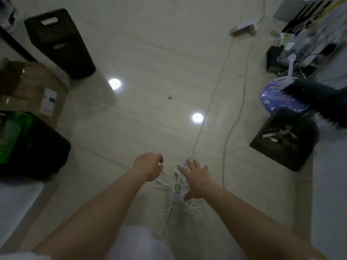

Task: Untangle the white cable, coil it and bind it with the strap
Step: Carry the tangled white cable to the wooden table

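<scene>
The white cable (176,186) lies tangled on the pale tiled floor (150,53). The right hand (195,177) spreads straight fingers over it; the left hand (148,166) hovers loosely curled, empty. Black bins (60,42) and a cardboard box (32,87) stand around.

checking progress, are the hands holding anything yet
Nothing clearly held. The right hand is spread over the tangled white cable; the left hand hangs curled, apparently empty.
</scene>
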